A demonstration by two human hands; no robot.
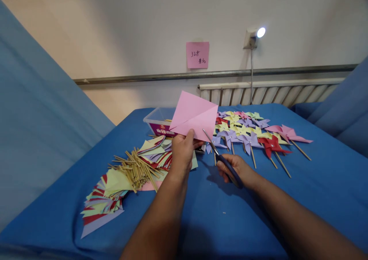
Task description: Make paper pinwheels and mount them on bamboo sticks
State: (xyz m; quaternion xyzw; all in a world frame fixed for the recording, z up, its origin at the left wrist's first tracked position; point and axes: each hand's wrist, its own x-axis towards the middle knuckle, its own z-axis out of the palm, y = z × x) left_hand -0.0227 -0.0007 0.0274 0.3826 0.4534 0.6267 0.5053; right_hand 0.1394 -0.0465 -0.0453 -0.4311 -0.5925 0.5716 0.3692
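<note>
My left hand point(183, 149) pinches the lower edge of a folded pink paper sheet point(194, 116) and holds it up above the blue table point(316, 183). My right hand point(234, 169) grips a pair of blue-handled scissors point(220, 154), whose blades point up and left at the sheet's lower right edge. The blade tips are close to the paper; I cannot tell whether they touch it.
Finished paper pinwheels on sticks point(253, 133) lie at the right back. A pile of wooden sticks point(136, 168) and stacks of coloured cut paper point(106, 198) lie at the left. A clear plastic box point(159, 122) stands behind the sheet. Wall with pink note point(197, 54) and radiator behind.
</note>
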